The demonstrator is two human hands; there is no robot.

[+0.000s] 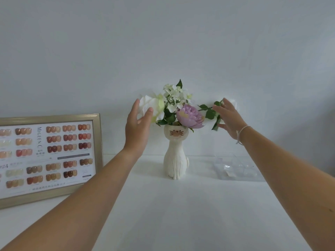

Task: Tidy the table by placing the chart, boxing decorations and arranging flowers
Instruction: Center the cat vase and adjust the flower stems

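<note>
**Both hands at the flowers in the cat vase**

We see one white cat-shaped vase point(175, 156) standing upright near the back of the white table point(181, 214), close to the wall point(163, 42), with bare tabletop in front of it. It holds a white rose point(154, 105), a purple bloom point(190, 115) and a spray of small white blossoms point(175, 95). The left hand point(136, 127) reaches in, fingers spread and apart, cupped beside the rose. The right hand point(229, 118), a thin bracelet point(243, 133) at its wrist, has open fingers touching a leafy stem point(210, 110); we cannot tell whether it grips. One framed colour chart point(49, 156) leans at the left edge. One clear plastic box point(235, 168) lies to the right, well apart.
</note>
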